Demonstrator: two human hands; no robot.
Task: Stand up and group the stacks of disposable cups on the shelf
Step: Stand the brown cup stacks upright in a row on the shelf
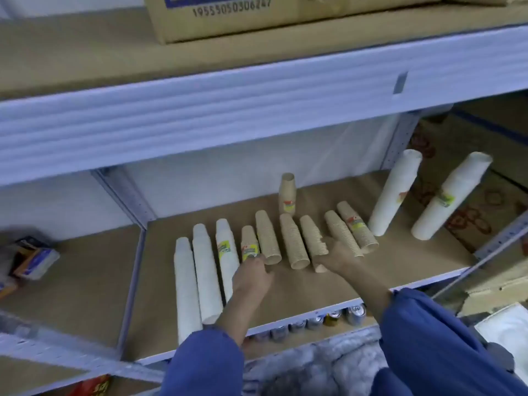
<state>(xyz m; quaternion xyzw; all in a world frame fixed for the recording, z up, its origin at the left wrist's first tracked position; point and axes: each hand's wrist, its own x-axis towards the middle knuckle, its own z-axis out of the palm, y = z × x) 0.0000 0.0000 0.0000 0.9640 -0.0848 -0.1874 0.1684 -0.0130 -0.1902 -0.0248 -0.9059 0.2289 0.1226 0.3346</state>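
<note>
Cup stacks lie on the brown shelf board point(371, 270). Three long white stacks point(205, 270) lie side by side at the left. To their right lie several brown ribbed stacks point(293, 241), fanned out with their open ends toward me. One brown stack point(287, 197) stands upright behind them. Two tall white stacks point(395, 192) stand leaning at the right. My left hand point(253, 277) curls around the open end of a short labelled brown stack point(249, 242). My right hand point(340, 258) grips the lower end of a lying brown stack point(313, 237).
The upper shelf beam point(228, 110) hangs low over the bay, with a cardboard box point(257, 15) on top. A metal upright point(134, 252) bounds the bay on the left, with a small packet point(34, 261) beyond it. Cans point(334, 317) stand on the shelf below.
</note>
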